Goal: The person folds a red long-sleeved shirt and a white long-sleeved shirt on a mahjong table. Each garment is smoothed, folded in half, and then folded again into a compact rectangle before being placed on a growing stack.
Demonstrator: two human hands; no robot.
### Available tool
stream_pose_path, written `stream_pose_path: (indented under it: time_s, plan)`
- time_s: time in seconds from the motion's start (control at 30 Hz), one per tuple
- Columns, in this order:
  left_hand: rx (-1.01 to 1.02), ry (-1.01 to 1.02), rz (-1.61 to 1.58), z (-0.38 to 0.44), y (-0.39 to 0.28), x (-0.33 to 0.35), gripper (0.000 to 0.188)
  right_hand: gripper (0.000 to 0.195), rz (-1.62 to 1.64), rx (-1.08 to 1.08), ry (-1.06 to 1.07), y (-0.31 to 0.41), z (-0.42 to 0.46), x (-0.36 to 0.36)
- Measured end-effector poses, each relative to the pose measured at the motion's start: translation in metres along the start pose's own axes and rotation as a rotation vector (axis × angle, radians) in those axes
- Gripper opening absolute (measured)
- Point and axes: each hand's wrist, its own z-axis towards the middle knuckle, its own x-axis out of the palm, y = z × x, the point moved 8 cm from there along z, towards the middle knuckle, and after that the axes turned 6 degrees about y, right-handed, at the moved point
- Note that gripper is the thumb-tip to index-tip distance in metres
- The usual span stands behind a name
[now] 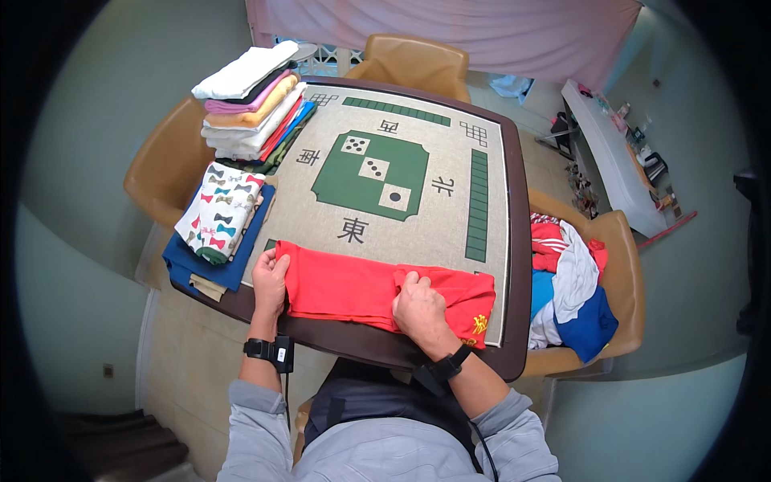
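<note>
A red garment (343, 286) with yellow characters at its right end lies as a long strip along the near edge of the mahjong table (515, 241). My left hand (271, 280) pinches the strip's left end between thumb and fingers. Right of its middle, my right hand (420, 304) grips a bunched fold of the same cloth, with the fingers curled in. The right part of the garment looks creased and doubled over. Each wrist wears a black strap; the left one carries a small box.
Stacked folded clothes (253, 108) stand at the table's far left. Nearer, a folded bow-tie-print garment (220, 208) rests on blue cloth (181, 259) overhanging the edge. Loose clothes (572, 277) fill a tan armchair (626, 289) at right. Another armchair (415, 51) stands behind the table.
</note>
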Motion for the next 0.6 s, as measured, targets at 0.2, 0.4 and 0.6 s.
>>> stream_pose_path:
  time_s: [0.2,0.4,0.6]
  plan:
    - [0.005,0.007,-0.008,-0.003,-0.003,0.004,0.023,0.024,0.195,-0.044,-0.083,-0.024,0.006,0.004]
    - [0.007,0.028,-0.022,0.0,0.001,0.001,0.023,0.021,0.493,-0.065,-0.132,-0.032,0.003,-0.023]
    - [0.004,0.025,-0.039,0.0,0.001,0.001,0.023,0.02,0.609,-0.076,-0.164,-0.02,0.006,-0.041]
